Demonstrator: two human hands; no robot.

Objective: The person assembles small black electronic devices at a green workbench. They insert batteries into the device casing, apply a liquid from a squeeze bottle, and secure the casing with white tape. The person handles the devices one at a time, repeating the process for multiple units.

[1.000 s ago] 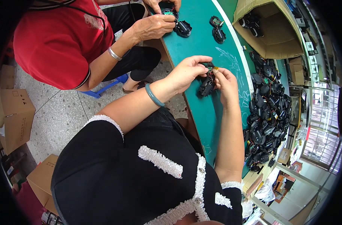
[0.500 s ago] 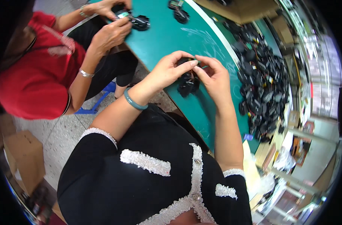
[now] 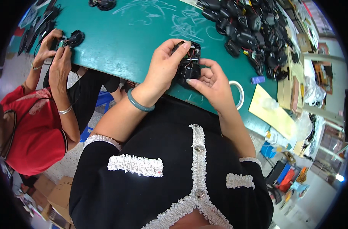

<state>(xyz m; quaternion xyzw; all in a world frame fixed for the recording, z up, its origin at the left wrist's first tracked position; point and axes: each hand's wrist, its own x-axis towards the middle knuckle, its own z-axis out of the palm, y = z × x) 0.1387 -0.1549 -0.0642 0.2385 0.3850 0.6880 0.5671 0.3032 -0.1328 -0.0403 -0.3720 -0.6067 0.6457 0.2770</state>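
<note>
Above the green table's near edge, my left hand (image 3: pixel 167 63) grips a black plastic device housing (image 3: pixel 190 70) along its left side, thumb over the upper end. The housing has two joined parts, with thin red wires and inner parts showing between them. My right hand (image 3: pixel 211 82) holds the lower part from the right, its thumb tip on the near edge and its other fingers curled beside it. What the fingers do underneath is hidden.
The green table (image 3: pixel 143 38) bears a large pile of similar black devices (image 3: pixel 250 30) at far right. A tape roll (image 3: pixel 238 95), small purple box (image 3: pixel 258 79) and yellow sheet (image 3: pixel 269 114) lie at right. At left, a co-worker's hands (image 3: pixel 59 57) hold another device.
My view has turned, and the pile and co-worker sit differently in it. My right hand has shifted from the device's upper end to its lower part; the wired inside now shows more.
</note>
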